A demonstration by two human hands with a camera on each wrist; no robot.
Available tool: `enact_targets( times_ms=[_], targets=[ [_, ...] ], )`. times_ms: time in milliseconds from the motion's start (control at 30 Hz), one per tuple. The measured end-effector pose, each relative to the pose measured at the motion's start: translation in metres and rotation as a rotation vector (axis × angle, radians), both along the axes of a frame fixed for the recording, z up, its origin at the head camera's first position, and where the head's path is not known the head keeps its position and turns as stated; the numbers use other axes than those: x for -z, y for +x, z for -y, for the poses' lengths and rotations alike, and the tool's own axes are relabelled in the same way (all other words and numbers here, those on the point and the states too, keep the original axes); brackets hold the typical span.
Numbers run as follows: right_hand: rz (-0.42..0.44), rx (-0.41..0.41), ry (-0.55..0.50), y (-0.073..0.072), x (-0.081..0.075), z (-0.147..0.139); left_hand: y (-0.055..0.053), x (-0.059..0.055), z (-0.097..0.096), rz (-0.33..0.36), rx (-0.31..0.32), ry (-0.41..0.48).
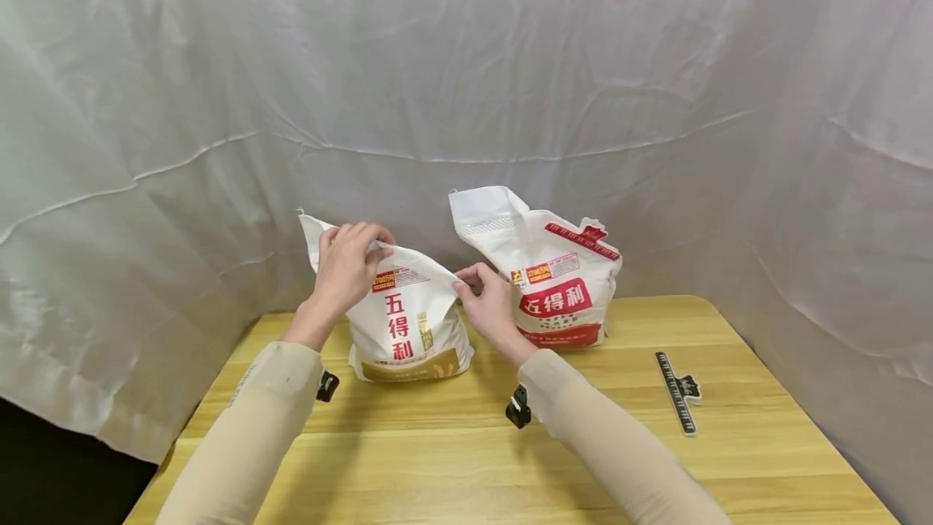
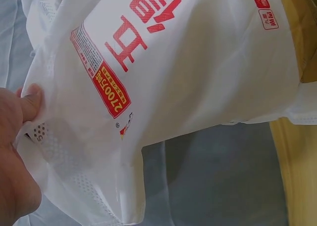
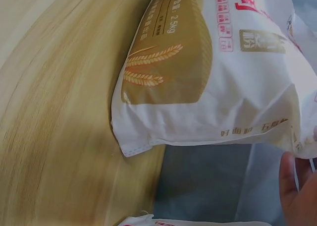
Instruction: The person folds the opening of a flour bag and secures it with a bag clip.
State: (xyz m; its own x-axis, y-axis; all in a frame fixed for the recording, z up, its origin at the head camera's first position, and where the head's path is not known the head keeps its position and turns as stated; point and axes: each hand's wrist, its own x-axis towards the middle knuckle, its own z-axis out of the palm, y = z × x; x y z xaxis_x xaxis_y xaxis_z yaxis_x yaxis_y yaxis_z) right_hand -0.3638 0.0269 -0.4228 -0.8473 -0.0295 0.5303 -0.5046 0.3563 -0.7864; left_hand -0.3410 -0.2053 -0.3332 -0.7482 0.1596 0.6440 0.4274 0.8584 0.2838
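Observation:
A white flour bag [image 1: 408, 322] with red characters and a gold band stands upright at the left of the table. My left hand [image 1: 348, 264] pinches its top edge near the left side; the left wrist view shows the thumb [image 2: 30, 103] pressed on the white fabric. At the bag's upper right corner, my right hand [image 1: 487, 298] pinches the fabric between thumb and fingers. The right wrist view shows that hand [image 3: 302, 191] at the bag's top corner, partly cut off by the frame. Wheat ears are printed on the gold band [image 3: 163, 62].
To the right stands a second white flour bag [image 1: 561, 282] with red print, its top folded and held by a red bag clip [image 1: 583, 240]. A black clip [image 1: 679, 392] with a piano-key pattern lies on the wooden table [image 1: 437, 460]. Grey curtain [image 1: 466, 63] hangs behind.

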Motion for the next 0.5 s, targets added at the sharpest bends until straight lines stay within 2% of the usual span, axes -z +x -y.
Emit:
enact_targets(
  times_ms=[233,500],
  targets=[
    [0.04,-0.031,0.002,0.009,-0.004,-0.004,0.002,0.001,0.002,-0.02,0.006,0.007],
    [-0.012,-0.142,-0.069,0.017,-0.001,-0.01,0.004,0.003,0.001,-0.027,0.015,0.012]
  ],
)
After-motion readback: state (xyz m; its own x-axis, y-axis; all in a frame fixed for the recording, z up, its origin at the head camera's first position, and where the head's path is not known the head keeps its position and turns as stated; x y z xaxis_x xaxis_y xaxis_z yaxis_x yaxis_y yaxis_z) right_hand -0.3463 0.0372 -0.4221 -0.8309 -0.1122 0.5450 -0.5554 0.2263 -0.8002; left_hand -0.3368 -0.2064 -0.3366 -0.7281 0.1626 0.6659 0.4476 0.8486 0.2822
